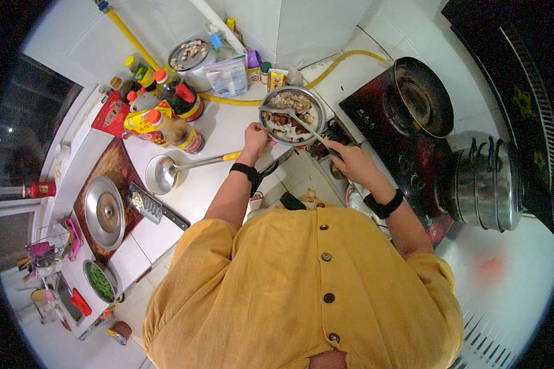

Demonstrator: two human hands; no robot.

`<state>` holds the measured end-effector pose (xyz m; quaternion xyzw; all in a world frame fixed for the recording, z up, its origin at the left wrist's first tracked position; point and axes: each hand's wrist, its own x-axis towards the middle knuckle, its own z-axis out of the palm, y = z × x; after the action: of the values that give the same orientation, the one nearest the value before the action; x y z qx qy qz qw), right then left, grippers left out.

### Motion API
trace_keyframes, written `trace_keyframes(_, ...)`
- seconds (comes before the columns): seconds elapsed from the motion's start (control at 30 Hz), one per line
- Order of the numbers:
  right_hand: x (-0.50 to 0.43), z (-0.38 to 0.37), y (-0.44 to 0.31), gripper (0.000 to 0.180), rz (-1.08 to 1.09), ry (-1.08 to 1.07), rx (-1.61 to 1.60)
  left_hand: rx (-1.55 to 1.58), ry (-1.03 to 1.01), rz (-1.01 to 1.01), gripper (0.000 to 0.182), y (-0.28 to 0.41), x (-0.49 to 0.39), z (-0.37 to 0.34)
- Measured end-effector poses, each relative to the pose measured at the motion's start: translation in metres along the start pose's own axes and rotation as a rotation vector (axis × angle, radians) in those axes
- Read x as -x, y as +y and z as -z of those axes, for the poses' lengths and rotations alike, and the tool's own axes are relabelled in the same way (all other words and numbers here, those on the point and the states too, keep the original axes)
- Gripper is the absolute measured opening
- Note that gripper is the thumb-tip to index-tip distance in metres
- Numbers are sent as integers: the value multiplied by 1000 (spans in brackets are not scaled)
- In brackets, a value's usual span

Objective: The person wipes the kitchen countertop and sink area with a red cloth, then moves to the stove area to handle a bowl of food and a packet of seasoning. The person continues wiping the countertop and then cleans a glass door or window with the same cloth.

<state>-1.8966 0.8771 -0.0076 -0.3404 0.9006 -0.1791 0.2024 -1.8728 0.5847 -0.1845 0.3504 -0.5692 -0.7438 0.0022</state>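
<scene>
A round metal bowl [322,102] is by the counter's edge in front of me. Minced meat [288,99], brown chopped pieces [279,120] and a white substance lie inside it. My left hand [257,139] grips the bowl's near-left rim. In my right hand [358,163] is the black handle of a metal spatula [300,121], whose head rests in the food. To the left of my left hand lies a steel ladle [161,174] with a yellow handle end, partly over a pale round dish. A cleaver [153,210] bearing chopped pale bits lies on a brown cutting board [104,168].
Sauce bottles [177,131] and a lidded white pot [198,76] stand left of the bowl. A wok [420,97] and a steamer pot [487,184] occupy the dark cooktop [404,161] at right. A metal lid [115,203] and green vegetables [100,282] are far left.
</scene>
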Motion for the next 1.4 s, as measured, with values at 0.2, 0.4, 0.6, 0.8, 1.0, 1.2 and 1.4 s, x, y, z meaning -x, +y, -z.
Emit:
trace_keyframes(0.2,40,9,-4,44,-81,40,-187,22,27,7,8,6,8,-3)
trace_keyframes(0.4,76,4,14,47,-81,178,-222,21,15,71,17,3,36,-13)
trace_keyframes(0.6,78,-8,34,48,-102,20,-248,283,79,158,21,-18,51,-58)
trace_keyframes(0.8,80,-21,46,49,-72,-7,-335,300,67,56,25,-28,46,-71)
trace_keyframes(1.0,78,-23,63,48,33,65,-385,106,87,121,32,-22,54,-54)
trace_keyframes(1.2,72,-26,70,48,-109,-67,-348,159,228,82,41,-50,101,-8)
trace_keyframes(1.4,69,-30,73,48,32,55,-256,608,777,-27,28,-67,99,44)
